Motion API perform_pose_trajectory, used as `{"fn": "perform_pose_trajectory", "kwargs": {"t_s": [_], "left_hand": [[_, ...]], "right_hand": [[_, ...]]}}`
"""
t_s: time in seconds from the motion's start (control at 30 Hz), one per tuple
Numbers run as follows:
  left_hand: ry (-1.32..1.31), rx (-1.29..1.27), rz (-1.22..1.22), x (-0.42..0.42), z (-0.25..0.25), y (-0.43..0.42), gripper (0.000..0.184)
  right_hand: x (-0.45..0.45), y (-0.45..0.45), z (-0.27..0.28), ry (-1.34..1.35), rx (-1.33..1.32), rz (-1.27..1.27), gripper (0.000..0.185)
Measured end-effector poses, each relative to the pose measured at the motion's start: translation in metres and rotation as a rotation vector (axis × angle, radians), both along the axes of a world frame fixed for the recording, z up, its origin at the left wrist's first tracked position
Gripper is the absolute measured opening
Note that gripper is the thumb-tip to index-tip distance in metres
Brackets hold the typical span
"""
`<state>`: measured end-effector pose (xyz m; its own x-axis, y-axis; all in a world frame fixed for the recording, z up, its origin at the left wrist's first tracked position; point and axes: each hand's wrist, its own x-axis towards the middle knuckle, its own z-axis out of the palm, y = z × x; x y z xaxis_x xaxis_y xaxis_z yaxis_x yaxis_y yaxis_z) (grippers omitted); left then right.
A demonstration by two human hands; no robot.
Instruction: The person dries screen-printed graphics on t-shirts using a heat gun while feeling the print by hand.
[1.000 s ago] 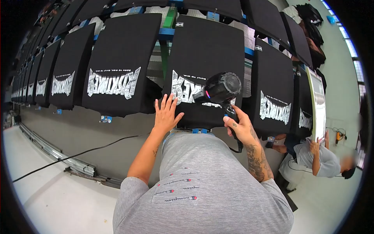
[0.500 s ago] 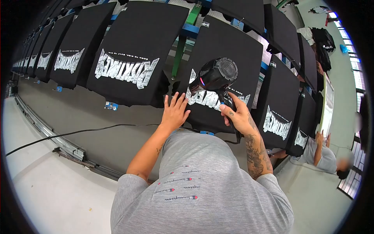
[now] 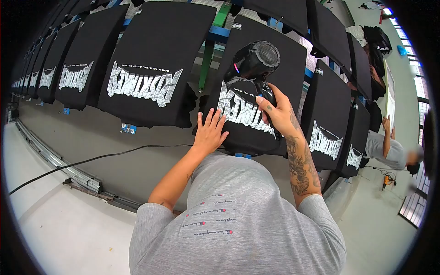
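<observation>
A black hair dryer [image 3: 253, 60] is in my right hand [image 3: 278, 112], my fingers wrapped round its handle. It is above a black T-shirt [image 3: 286, 55] stretched over a board, its nozzle toward the left part of the white-and-grey lettering print [image 3: 245, 112]. My left hand [image 3: 211, 132] lies with fingers spread at the shirt's lower left edge, fingertips by the print's left end. The dryer and my right hand hide part of the print.
More boards with printed black shirts [image 3: 142, 85] run left and right. A black cable [image 3: 105, 155] crosses at left. Metal rails [image 3: 68, 160] run along the floor. At right, a co-worker in a grey shirt [image 3: 385, 149] handles a white frame [image 3: 390, 91]. An orange tool [image 3: 388, 181] lies nearby.
The hair dryer has moved up the shirt, away from me, uncovering more of the print. My left hand has shifted slightly right. The co-worker has moved right, and the orange tool now shows.
</observation>
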<state>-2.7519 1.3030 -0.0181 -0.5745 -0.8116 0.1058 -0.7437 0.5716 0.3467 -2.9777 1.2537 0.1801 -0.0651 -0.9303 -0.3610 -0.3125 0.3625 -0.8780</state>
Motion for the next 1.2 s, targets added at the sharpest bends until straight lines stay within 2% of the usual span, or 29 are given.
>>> {"fn": "perform_pose_trajectory", "kwargs": {"t_s": [0.23,0.4,0.67,0.8,0.97,1.1,1.2], "left_hand": [[0.026,-0.014,0.019,-0.003,-0.001,-0.005,0.06],[0.08,-0.112,0.074,-0.026,-0.006,-0.049,0.061],[-0.082,-0.12,0.021,-0.099,-0.019,-0.11,0.079],[-0.166,-0.048,0.035,-0.105,-0.023,-0.108,0.086],[-0.182,-0.078,0.058,-0.119,-0.014,-0.097,0.081],[-0.16,-0.111,0.005,-0.172,-0.007,-0.057,0.076],[-0.13,-0.106,-0.009,-0.215,-0.019,-0.03,0.078]], "right_hand": [[-0.009,0.018,-0.002,-0.047,0.022,-0.025,0.071],[-0.027,0.047,-0.005,-0.069,0.081,-0.17,0.073],[-0.097,0.112,-0.014,-0.072,0.027,-0.465,0.066],[-0.131,0.144,-0.013,-0.042,0.019,-0.586,0.063],[-0.152,0.19,-0.013,-0.145,0.046,-0.607,0.07],[-0.161,0.232,-0.013,-0.308,0.073,-0.489,0.065],[-0.18,0.262,-0.015,-0.316,0.072,-0.484,0.065]]}}
